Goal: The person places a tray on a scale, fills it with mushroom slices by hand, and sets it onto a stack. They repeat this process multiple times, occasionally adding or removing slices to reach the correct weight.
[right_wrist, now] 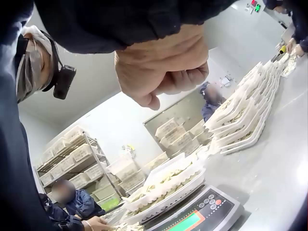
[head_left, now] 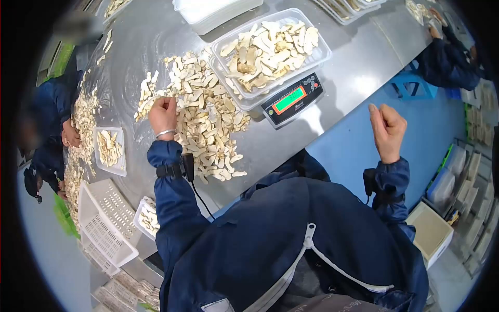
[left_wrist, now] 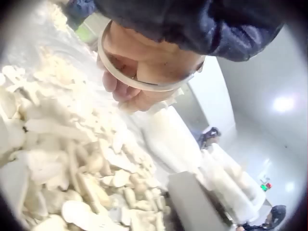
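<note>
My left hand point(head_left: 163, 115) is over the far left part of a loose heap of pale mushroom slices point(head_left: 208, 114), its fingers curled together. In the left wrist view a pale slice point(left_wrist: 174, 99) shows at the fingertips of that hand, mostly hidden behind it. My right hand point(head_left: 389, 132) is raised off the table's right edge, fingers folded into the palm, holding nothing visible. Between the hands, a clear plastic tray point(head_left: 323, 52) full of mushroom slices sits on a digital scale point(head_left: 293, 101) with a lit green display.
Stacked white trays point(head_left: 221, 13) stand at the back, with filled trays point(head_left: 345, 10) to their right. Smaller trays point(head_left: 110, 151) and a white perforated basket point(head_left: 106, 221) are on the left. Another person's hand point(head_left: 70, 134) works at a separate mushroom heap. A blue stool point(head_left: 416, 86) stands beyond the table edge.
</note>
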A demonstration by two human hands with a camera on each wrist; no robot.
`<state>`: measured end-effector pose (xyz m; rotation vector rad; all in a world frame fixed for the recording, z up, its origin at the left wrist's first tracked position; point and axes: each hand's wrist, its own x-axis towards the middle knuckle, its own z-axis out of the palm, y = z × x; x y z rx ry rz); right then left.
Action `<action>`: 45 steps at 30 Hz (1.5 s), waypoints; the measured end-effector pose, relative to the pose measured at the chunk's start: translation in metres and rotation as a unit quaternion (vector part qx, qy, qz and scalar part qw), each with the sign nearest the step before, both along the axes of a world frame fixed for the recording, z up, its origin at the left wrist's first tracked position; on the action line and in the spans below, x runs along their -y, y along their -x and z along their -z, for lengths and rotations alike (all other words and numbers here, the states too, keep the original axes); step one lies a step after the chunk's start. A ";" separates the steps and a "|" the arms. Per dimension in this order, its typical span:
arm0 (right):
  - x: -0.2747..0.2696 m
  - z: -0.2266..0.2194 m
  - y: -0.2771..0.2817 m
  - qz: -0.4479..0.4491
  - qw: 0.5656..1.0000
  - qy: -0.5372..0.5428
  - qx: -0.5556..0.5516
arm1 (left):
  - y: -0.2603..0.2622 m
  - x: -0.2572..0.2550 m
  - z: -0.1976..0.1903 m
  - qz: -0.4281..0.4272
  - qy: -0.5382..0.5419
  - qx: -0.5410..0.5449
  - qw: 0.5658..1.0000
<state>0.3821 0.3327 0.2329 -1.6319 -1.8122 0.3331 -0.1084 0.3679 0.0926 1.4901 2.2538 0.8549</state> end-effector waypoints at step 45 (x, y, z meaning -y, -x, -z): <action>-0.173 0.068 -0.041 -0.253 0.967 -0.003 -0.003 | -0.184 0.043 -0.045 -0.105 -0.074 0.030 0.991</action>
